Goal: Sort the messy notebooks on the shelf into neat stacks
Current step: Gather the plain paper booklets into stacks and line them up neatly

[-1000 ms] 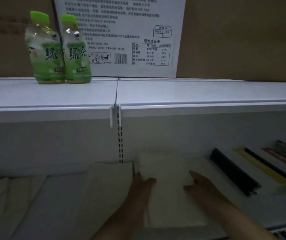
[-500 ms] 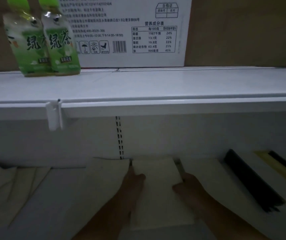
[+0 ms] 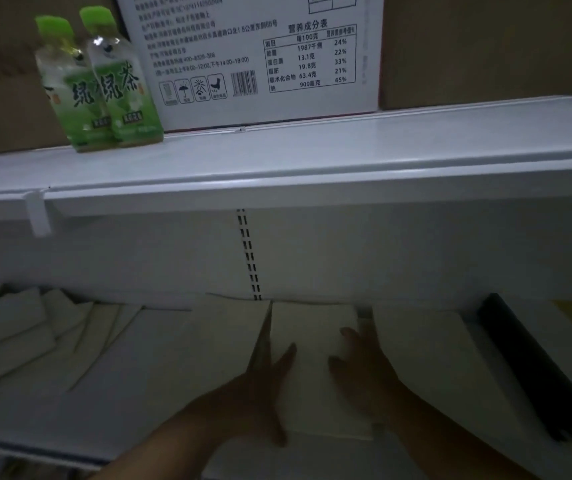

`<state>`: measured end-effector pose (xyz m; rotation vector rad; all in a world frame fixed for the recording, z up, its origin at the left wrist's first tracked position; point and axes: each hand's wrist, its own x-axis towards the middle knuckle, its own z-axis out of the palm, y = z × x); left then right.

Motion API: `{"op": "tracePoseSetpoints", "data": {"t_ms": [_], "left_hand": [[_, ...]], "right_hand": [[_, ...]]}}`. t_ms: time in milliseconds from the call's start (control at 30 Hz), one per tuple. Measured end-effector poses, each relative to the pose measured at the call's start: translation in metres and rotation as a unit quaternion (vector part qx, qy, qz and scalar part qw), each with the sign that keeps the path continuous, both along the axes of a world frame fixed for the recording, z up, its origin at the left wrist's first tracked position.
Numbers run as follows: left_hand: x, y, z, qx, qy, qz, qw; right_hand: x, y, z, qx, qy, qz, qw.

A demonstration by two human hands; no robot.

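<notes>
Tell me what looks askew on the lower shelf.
The pale notebooks at the far left lie fanned and overlapping at angles, not stacked. The notebook between the left hand and right hand looks square.

Overhanging upper shelf caps the reach-in gap; loose notebooks crowd left, black-spined notebook right.

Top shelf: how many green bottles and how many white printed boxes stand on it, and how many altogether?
Green bottles: 2
White printed box: 1
Total: 3
</notes>
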<state>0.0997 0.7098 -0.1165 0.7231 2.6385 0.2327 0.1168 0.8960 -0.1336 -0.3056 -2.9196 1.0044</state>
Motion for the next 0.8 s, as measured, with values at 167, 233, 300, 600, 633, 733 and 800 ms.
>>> {"op": "tracePoseSetpoints", "data": {"t_ms": [167, 233, 300, 600, 633, 733, 800], "left_hand": [[-0.003, 0.006, 0.016, -0.004, 0.013, 0.072, 0.997], [-0.004, 0.008, 0.011, -0.016, 0.01, 0.081, 0.996], [-0.005, 0.008, 0.008, -0.012, 0.012, 0.096, 0.995], [0.033, -0.004, 0.039, 0.071, 0.036, 0.001, 0.997], [0.029, -0.015, 0.045, 0.063, 0.041, -0.006, 0.997], [0.005, -0.07, 0.059, 0.007, 0.064, 0.013, 0.998], [-0.013, -0.121, 0.065, -0.024, 0.076, 0.056, 0.995]], "right_hand": [[-0.004, -0.016, -0.007, 0.066, 0.009, -0.01, 0.998], [-0.003, -0.019, -0.011, 0.065, 0.021, -0.025, 0.997], [-0.005, -0.02, -0.013, 0.059, 0.023, -0.033, 0.997], [-0.002, -0.02, -0.01, 0.114, -0.002, -0.028, 0.993], [-0.003, -0.017, -0.014, 0.14, -0.003, -0.005, 0.99], [-0.032, 0.01, -0.052, 0.33, -0.026, 0.035, 0.943], [-0.042, 0.011, -0.042, 0.404, -0.024, 0.078, 0.911]]}}
